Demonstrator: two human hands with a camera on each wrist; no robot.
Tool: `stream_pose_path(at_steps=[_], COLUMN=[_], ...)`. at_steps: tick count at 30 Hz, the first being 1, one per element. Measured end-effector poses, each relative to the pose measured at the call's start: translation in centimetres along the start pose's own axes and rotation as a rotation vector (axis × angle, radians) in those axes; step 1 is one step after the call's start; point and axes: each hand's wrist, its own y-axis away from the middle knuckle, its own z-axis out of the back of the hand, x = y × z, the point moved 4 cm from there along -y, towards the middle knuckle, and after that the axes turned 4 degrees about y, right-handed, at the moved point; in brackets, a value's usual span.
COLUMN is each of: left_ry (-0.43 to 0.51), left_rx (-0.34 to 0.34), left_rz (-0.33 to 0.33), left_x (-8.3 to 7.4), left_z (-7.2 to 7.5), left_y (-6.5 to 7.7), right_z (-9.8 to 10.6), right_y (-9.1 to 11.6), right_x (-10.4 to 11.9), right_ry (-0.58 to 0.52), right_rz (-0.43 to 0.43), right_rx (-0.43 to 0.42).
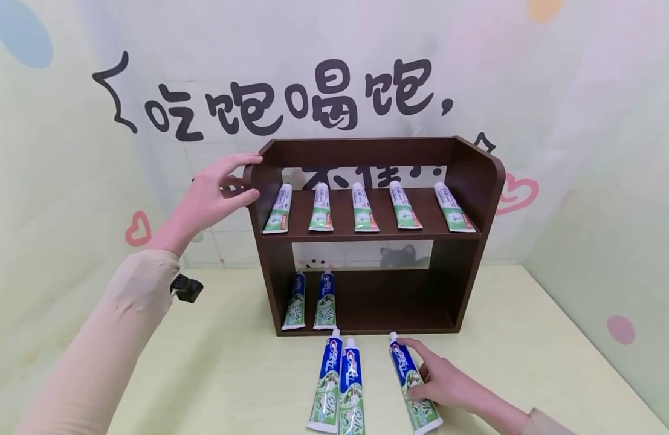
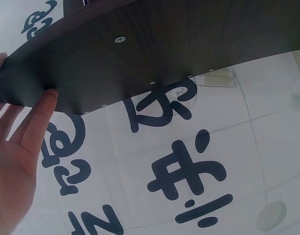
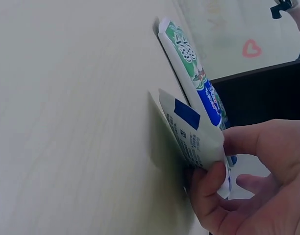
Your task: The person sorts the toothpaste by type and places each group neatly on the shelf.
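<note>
At the right hand (image 1: pixel 445 382), pinched by thumb and fingers: blue-green tube (image 1: pixel 405 365), tilted; a weak pinch could let it slip. Two loose tubes (image 1: pixel 327 380) lie left of it, bump risk if swept. Left hand (image 1: pixel 211 193) grips shelf (image 1: pixel 478 281) side; tugging might shift shelved tubes (image 1: pixel 326 300).

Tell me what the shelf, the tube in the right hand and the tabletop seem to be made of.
Shelf: likely wood or wood-look board, dark brown, low sheen; faint grain and a screw head show.
Tube in the right hand: probably plastic or laminate, smooth, with a flattened end.
Tabletop: perhaps pale wood-look laminate, matt, with faint streaks.
</note>
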Motion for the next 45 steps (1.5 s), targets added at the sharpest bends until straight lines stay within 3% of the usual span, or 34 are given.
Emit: stream_pose_path(at_steps=[8,13,30,39,45], left_ry=[-0.012,-0.013,-0.018,-0.001,-0.007], left_rx=[-0.006,0.004,-0.002,-0.005,-0.014], left_rz=[-0.022,-0.016,0.005,0.013,0.013], left_x=[-0.1,-0.1,0.1,0.2,-0.1], left_z=[0.2,0.1,-0.1,-0.4,-0.3], left_y=[-0.1,-0.1,0.0,0.2,0.1], right_z=[0.5,0.9,3.0,3.6,3.8], right_y=[-0.3,-1.1,-6.2,-9.8,-12.4], right_x=[0.5,1.2,2.1,2.6,2.6], right_ry=[-0.205,-0.272,-0.275,-0.341,-0.377], right_rz=[0.038,0.062,0.226,0.321,0.310], right_rx=[0.045,0.026,-0.118,-0.094,-0.123])
